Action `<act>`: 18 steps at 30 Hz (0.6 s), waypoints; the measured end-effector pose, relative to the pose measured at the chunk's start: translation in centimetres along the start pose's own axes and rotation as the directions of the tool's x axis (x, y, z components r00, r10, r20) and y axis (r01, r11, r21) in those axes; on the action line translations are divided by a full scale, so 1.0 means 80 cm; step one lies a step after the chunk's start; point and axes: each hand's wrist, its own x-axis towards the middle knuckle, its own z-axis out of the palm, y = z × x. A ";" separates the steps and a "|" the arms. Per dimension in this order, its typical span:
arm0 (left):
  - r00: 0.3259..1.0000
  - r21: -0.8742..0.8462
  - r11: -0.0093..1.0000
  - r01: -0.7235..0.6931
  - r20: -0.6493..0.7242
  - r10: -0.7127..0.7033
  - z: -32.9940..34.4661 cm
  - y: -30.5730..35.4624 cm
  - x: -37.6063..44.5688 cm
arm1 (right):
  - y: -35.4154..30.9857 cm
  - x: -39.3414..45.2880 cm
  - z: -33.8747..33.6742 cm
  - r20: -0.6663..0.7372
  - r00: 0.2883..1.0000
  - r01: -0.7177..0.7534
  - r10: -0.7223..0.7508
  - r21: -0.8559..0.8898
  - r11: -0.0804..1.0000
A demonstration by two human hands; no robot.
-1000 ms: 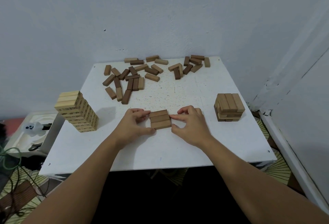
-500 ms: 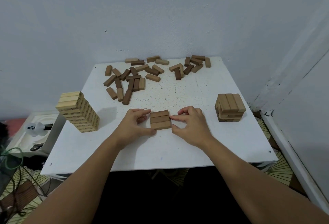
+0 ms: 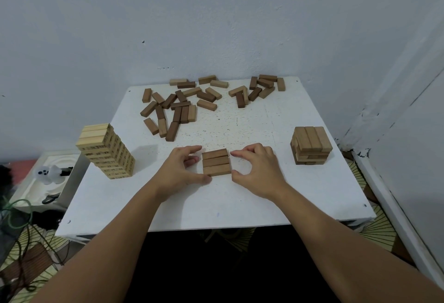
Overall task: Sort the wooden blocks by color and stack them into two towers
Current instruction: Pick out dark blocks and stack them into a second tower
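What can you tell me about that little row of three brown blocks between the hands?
The row of three brown blocks lies flat on the white table, near its front middle. The wooden bars sit side by side, long sides touching, forming a rough square one layer high. The left hand touches its left end with thumb and fingers; the right hand hovers at the right end, contact unclear.

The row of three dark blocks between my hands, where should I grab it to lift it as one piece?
Grip the row of three dark blocks across its near and far long edges, coming from above, thumb near and fingers far. The seams run left to right, so that squeeze probably presses the blocks together; pinching the short ends would likely let the middle one drop.
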 end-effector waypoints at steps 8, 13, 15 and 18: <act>1.000 -0.030 1.000 0.009 0.021 -0.008 -0.003 0.002 0.000 | -0.003 0.001 -0.003 0.074 0.997 -0.011 0.014 -0.040 0.999; 1.000 0.013 1.000 -0.005 0.009 0.005 -0.002 -0.001 0.003 | -0.007 0.002 -0.005 0.089 0.996 -0.024 0.025 -0.019 1.000; 1.000 0.023 1.000 -0.009 0.014 0.008 -0.002 -0.002 0.004 | -0.008 0.002 -0.005 0.076 0.997 -0.026 0.027 -0.013 1.000; 1.000 0.027 1.000 -0.007 0.017 0.006 -0.002 -0.005 0.005 | -0.008 0.001 -0.005 0.066 0.997 -0.025 0.025 -0.011 1.000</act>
